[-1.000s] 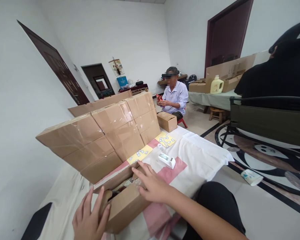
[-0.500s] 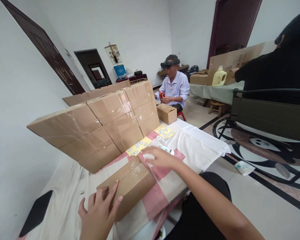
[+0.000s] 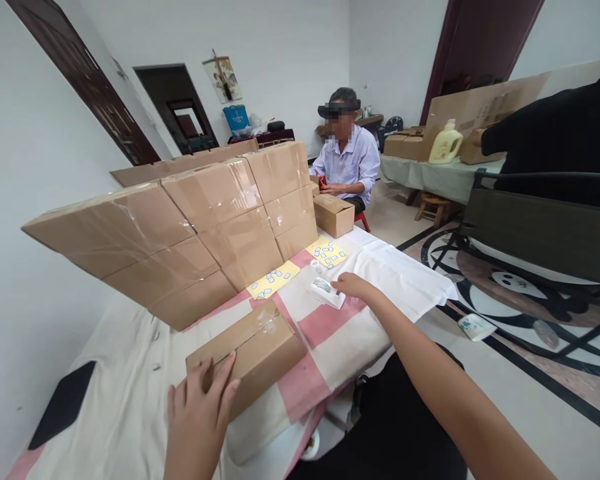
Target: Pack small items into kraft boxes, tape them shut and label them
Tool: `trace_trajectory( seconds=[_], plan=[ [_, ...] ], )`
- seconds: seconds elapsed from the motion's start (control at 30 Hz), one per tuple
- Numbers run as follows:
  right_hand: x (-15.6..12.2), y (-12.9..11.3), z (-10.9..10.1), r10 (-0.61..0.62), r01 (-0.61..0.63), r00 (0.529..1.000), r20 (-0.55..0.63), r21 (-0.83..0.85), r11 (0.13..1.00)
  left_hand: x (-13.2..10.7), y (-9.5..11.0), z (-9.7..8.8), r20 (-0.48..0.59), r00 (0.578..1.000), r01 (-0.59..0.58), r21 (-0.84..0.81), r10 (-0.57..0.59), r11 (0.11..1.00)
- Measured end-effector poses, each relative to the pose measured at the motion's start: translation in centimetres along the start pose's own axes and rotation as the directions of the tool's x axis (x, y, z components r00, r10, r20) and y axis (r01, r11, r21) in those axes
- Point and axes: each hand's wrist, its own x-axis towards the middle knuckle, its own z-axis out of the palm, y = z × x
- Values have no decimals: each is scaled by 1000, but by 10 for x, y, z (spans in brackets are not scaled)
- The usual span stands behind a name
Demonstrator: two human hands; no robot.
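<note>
A closed brown cardboard box [image 3: 260, 343] lies on the table in front of me, a strip of clear tape at its far end. My left hand [image 3: 203, 393] rests with spread fingers on the near left end of this box. Farther off, my right hand [image 3: 353, 285] has its fingers curled at the right edge of a small white object [image 3: 327, 293] with a grey patch, perhaps a tape dispenser. Its fingertips are partly hidden. Just behind that object is a small clear ring [image 3: 316, 265].
Taped cardboard boxes [image 3: 230, 223] form a wall at the left. Yellow sheets [image 3: 275, 279] with small labels lie before it. Another carton [image 3: 334, 215] stands at the far corner. A person [image 3: 347, 157] sits beyond. A white container [image 3: 477, 327] lies on the floor.
My right hand has left the box's far end and reached forward and right to the white object. My left hand stays on the box.
</note>
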Motion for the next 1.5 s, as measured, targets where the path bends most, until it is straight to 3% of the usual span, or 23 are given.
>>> trace_trajectory(
  seconds=[0.27,0.5,0.7,0.9,1.13,1.33,1.5],
  plan=[
    [7,-12,-3,31,-31,1000,4,74,997,3,11,-4,-94,994,60,-41,-64,997],
    [10,-19,-11,70,-67,997,-30,88,994,5,6,-1,-79,996,27,-100,-35,995],
    [3,-21,-19,-76,81,997,-30,199,977,5,1,3,-66,997,26,-120,-34,992],
    [-3,-22,-12,-286,282,958,-16,220,934,1,-9,10,-35,999,22,-101,-26,995],
    [-2,-29,-6,-248,241,969,-6,249,938,5,-6,8,-32,999,13,-126,-17,992],
    [-5,-31,-4,-246,243,969,-26,270,932,9,9,-6,-6,997,79,-167,-81,983],
    [-6,-29,-3,-269,259,963,-4,286,923,8,11,-7,4,992,122,-159,-123,980]
  ],
)
